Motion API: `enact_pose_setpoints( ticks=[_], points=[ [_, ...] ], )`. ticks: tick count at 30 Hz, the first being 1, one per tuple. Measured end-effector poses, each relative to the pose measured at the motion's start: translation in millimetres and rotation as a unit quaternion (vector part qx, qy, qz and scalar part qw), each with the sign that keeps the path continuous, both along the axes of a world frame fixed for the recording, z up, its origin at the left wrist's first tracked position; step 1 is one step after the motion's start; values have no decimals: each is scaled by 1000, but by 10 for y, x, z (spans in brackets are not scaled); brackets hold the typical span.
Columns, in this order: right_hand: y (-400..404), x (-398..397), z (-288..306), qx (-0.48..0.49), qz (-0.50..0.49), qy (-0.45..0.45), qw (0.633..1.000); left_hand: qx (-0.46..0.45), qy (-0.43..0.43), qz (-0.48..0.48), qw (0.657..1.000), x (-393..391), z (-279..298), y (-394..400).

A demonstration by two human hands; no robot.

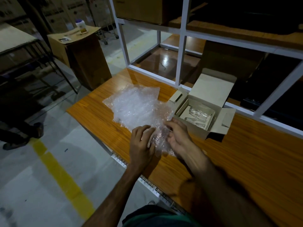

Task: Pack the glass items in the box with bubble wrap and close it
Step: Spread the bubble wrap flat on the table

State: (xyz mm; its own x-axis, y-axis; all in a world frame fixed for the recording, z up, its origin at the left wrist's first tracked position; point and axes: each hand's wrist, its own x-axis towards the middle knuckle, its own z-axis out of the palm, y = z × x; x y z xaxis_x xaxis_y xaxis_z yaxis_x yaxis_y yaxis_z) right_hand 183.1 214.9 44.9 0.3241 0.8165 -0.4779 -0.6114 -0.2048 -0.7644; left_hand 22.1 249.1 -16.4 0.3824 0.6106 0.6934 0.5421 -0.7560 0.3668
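Note:
A sheet of clear bubble wrap (136, 105) lies spread on the orange wooden table (246, 154). Its near edge is bunched up between my hands. My left hand (141, 145) lies over the bunched wrap with its fingers curled onto it. My right hand (177, 136) pinches the wrap from the right side; whether a glass item is inside the bundle is hidden. To the right stands an open grey cardboard box (196, 130), lid flap up, with clear glass items (196, 112) lying inside.
A white metal shelf frame (180, 51) rises behind the table and box. A tall brown carton (85, 58) with a jar on top stands on the floor at the left. A yellow floor line (62, 174) and another person's feet (23, 136) are at the left.

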Motion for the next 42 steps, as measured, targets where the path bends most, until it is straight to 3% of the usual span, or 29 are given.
enact_pose_setpoints(
  ticks=[3,6,13,23,27,32,34,36,37,39,42],
  points=[
    [-155,108,-121,23,-5,3,1000,-58,11,35,998,-20,-62,100],
    [-395,235,-194,24,-32,-22,999,-57,40,23,997,-52,-39,264],
    [-1087,591,-274,-11,-73,-163,984,-38,155,-1,987,-250,-106,452],
    [-1976,773,-602,-80,-148,-324,931,-56,200,-52,977,-121,-205,-332],
    [-2235,772,-757,-114,-159,-471,860,-74,236,-59,967,-73,-454,-524],
    [-2413,787,-884,-214,-91,-525,819,-111,292,-36,949,-100,-555,-666],
    [-2477,794,-867,-260,-40,-589,764,-114,301,-24,946,-85,-509,-744],
    [-2499,778,-850,-300,16,-687,661,-117,297,7,948,-22,-441,-829],
    [-2478,755,-825,-291,35,-732,615,-114,290,18,950,31,-402,-878],
    [-2358,667,-769,-226,59,-791,566,-110,262,8,959,180,-330,-962],
    [-1960,505,-771,-124,119,-807,565,-125,269,-27,955,480,-298,-927]
  ],
)
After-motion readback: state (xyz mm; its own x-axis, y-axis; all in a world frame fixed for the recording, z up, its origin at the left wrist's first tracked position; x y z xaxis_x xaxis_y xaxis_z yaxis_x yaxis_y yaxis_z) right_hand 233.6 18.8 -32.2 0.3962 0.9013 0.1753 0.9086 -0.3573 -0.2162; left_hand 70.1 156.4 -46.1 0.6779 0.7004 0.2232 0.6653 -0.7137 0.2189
